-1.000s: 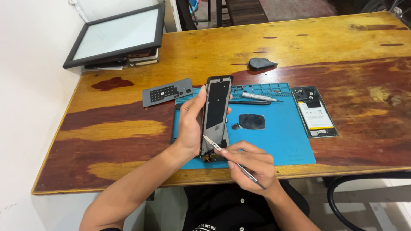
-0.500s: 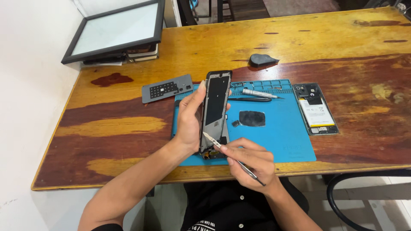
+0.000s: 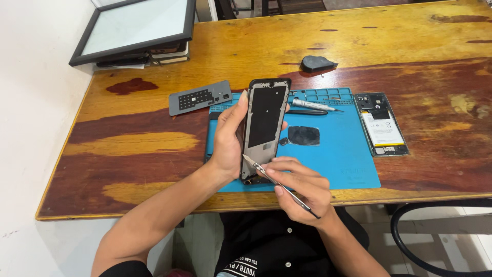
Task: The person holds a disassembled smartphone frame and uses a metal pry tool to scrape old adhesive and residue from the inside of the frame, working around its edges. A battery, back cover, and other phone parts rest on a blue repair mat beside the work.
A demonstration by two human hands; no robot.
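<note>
Desk: worn wood, its near edge just under your wrists; a framed panel lies at its far left corner.
Blue work mat: flat on the desk before you; its right half is bare, open room for moving.
Phone frame: held up off the mat, long axis running away from you, tilted slightly right at the top; your left hand has its grip closed round the left edge, fingers behind.
Opened phone body: on the desk just right of the mat, well apart from both hands.
Grey keyed plate: beyond the mat's far left corner.
Tweezers: pinched in your right hand, the nearer hand; tip at the frame's lower left edge, shaft slanting back toward you.
Screwdriver: on the mat's far rim.
Dark pad: on the mat beside the frame.
Black pick: farther back.
</note>
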